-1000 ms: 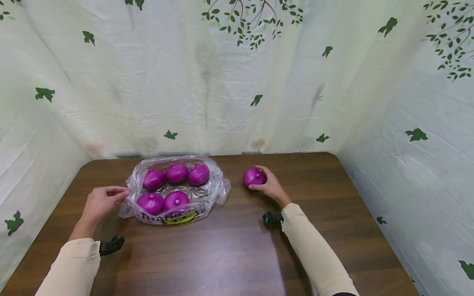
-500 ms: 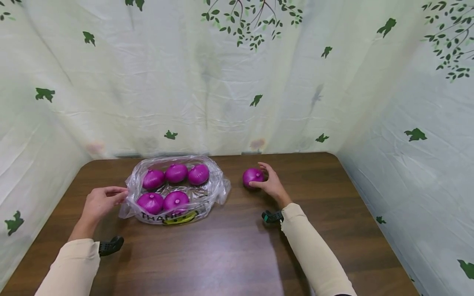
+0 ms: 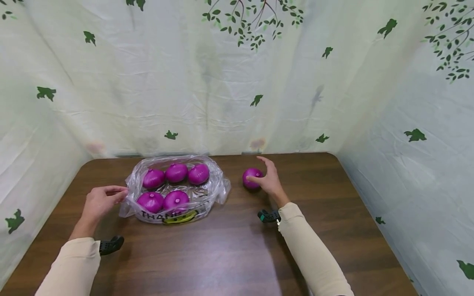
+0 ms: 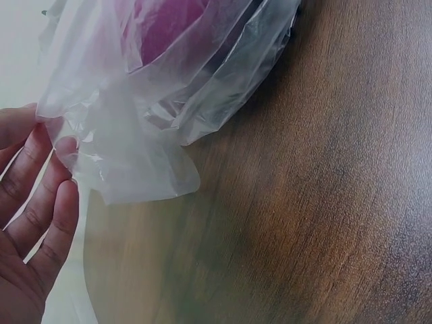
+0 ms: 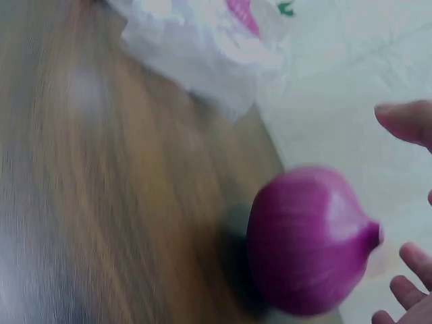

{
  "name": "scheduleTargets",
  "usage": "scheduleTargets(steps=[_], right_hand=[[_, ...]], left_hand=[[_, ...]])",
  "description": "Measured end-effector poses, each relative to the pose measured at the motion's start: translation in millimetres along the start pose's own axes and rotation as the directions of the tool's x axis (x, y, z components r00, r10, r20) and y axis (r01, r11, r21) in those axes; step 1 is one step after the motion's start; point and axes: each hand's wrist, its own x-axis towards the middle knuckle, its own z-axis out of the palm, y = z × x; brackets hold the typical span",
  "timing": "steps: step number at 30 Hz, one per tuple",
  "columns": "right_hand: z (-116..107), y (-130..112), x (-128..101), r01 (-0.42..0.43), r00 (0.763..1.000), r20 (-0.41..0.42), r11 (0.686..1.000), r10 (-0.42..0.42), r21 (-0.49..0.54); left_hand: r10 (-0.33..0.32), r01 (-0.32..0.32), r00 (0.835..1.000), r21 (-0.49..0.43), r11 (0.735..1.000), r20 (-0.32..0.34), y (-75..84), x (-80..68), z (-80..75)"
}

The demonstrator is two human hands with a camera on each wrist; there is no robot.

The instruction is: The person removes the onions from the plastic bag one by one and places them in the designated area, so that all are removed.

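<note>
The clear plastic bag [image 3: 177, 187] is pinched at its left rim by the left hand [image 3: 100, 202]; five purple onions are counted inside. One loose onion [image 3: 252, 178] sits beside the spread, empty-fingered right hand [image 3: 269, 179]. Bare table [image 3: 237, 246] is left in front.

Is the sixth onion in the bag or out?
Out: it lies on the table beside the right hand, apart from the bag.

The onions [image 3: 253, 178] are bright magenta-purple, five of them in a clear bag [image 3: 222, 190] with black lettering and what looks like a yellow-green mark on its front. The worktop [image 3: 237, 250] is dark brown woodgrain. The curtain [image 3: 222, 82] is pale cream printed with green leaves and thin branches; the sleeves [image 3: 314, 255] are beige.
</note>
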Motion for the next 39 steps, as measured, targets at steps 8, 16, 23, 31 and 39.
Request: scheduleTargets(steps=[8,16,23,31,39], right_hand=[[14,-20,-4,0.068,0.996,-0.064,0.997,-0.069,-0.03],[33,-29,-9,0.088,0.994,-0.067,0.996,-0.087,-0.001],[46,-41,-13,0.211,0.974,-0.085,0.977,-0.208,0.025],[64,-46,-13,0.311,0.95,-0.036,0.948,-0.309,0.067],[80,-47,-16,0.317,0.947,0.004,0.942,-0.32,0.108]], left_hand=[[-0.008,0.008,1.0,-0.006,1.0,-0.017,-1.0,-0.6,2.2],[-0.013,0.013,1.0,-0.006,1.0,-0.013,1.7,-2.7,0.2],[0.012,-0.012,1.0,0.009,1.0,-0.015,1.5,-1.1,1.2],[-0.006,0.006,1.0,-0.001,1.0,-0.005,1.7,-0.1,0.4],[-0.009,0.009,1.0,-0.001,1.0,-0.011,-0.1,-0.3,0.6]])
